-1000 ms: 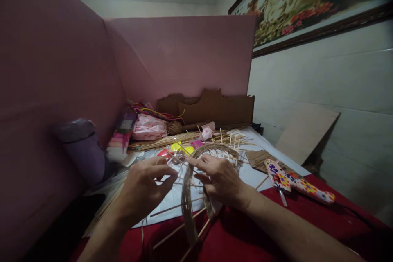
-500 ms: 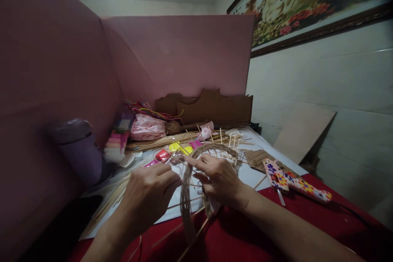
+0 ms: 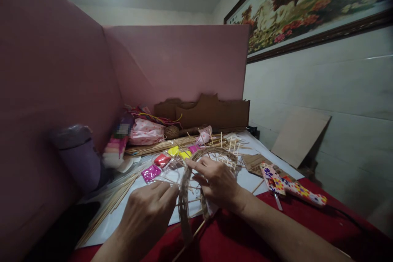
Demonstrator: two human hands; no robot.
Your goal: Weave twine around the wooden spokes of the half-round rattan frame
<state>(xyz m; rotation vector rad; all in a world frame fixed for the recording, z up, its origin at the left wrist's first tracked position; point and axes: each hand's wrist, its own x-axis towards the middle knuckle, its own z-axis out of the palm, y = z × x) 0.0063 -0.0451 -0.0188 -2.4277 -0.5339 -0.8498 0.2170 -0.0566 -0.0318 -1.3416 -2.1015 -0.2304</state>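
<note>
A half-woven basket piece (image 3: 186, 196) of tan rattan stands on edge in front of me, with thin wooden spokes (image 3: 229, 144) sticking out of its far rim. My left hand (image 3: 146, 213) is closed at its near left side, fingers pinching the woven band or a strand. My right hand (image 3: 216, 180) rests inside the ring, fingers curled round the weave and spokes, index finger stretched toward the left.
Small coloured packets (image 3: 166, 159) lie on white paper (image 3: 123, 215) over a red cloth (image 3: 233, 237). A bundle of reeds (image 3: 153, 146), a twine ball (image 3: 171, 132), a pink bag (image 3: 146, 132), a purple container (image 3: 80, 155), a flowered tool (image 3: 288, 186) and cardboard (image 3: 208, 110) surround them.
My left hand has slid down and toward me along the woven band. The right hand stays in place. The camera has tipped slightly, uncovering more coloured packets.
</note>
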